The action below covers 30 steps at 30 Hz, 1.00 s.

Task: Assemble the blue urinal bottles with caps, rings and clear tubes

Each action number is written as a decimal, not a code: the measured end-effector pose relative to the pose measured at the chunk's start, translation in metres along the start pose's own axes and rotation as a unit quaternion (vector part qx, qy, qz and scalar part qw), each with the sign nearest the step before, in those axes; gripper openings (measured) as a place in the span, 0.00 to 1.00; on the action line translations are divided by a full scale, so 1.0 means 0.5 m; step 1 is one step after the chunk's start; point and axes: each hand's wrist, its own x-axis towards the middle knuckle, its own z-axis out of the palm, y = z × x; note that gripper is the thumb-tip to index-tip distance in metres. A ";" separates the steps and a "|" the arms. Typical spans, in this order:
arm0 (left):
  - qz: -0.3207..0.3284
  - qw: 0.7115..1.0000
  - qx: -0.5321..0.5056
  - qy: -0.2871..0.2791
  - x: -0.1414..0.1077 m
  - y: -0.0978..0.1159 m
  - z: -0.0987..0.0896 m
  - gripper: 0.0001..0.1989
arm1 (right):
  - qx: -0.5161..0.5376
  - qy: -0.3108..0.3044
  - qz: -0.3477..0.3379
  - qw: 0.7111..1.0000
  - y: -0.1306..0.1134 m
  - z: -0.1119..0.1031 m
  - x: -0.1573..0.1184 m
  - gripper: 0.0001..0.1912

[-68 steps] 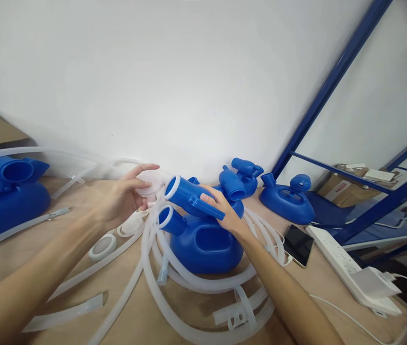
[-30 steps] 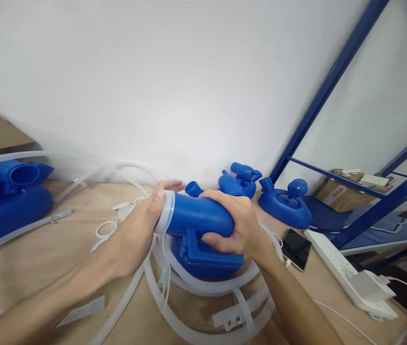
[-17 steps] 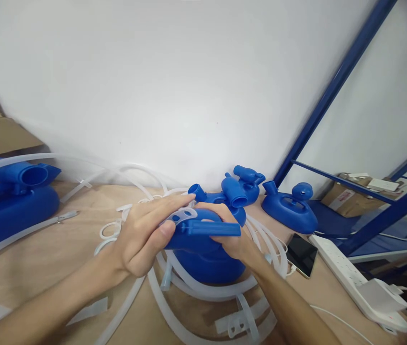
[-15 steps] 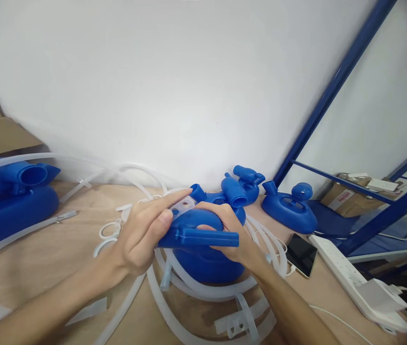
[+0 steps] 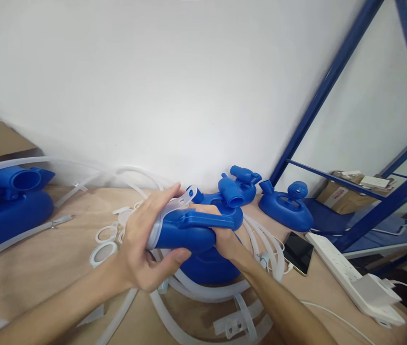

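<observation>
Above the table, both hands hold a blue plastic part [image 5: 185, 232] with a spout-like neck. A translucent cap with a holed strap [image 5: 180, 201] covers its left end. My left hand [image 5: 149, 239] wraps round that capped end, thumb below and fingers above. Around the right end of the part my right hand [image 5: 225, 235] is closed, its fingers partly hidden behind the blue plastic. Beneath the hands stands a blue bottle [image 5: 210, 268], ringed by translucent tubing [image 5: 203, 293].
More blue bottles stand at the left [image 5: 13, 211], back middle [image 5: 237, 191] and right [image 5: 286, 213]. White rings [image 5: 103, 254] lie left of the hands. A phone [image 5: 299, 253], a power strip [image 5: 333, 258] and a blue metal rack [image 5: 318, 105] are at the right.
The blue part has turned in the hands, so its capped left end now shows. My left thumb has moved down below it. The view has shifted slightly.
</observation>
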 end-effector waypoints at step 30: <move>0.159 0.966 0.191 -0.066 0.060 0.011 -0.053 0.10 | 0.069 -0.011 -0.059 0.996 -0.068 -0.020 -0.007 0.30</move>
